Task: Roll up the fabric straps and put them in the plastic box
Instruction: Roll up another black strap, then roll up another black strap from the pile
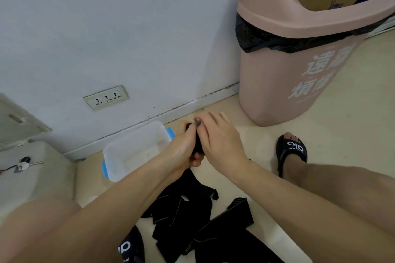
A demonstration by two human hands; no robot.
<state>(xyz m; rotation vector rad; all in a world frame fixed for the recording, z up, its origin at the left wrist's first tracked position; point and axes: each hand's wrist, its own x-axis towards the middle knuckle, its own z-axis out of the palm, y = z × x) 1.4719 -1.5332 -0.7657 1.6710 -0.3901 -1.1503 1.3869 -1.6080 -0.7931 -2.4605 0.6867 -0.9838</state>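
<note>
We see the left hand and right hand pressed together, both gripping one black strap, just right of the plastic box. More straps lie on the near floor.

tall pink plastic bin with black liner | cream three-socket wall outlet far left of bin | black slide sandal just below bin's base
</note>
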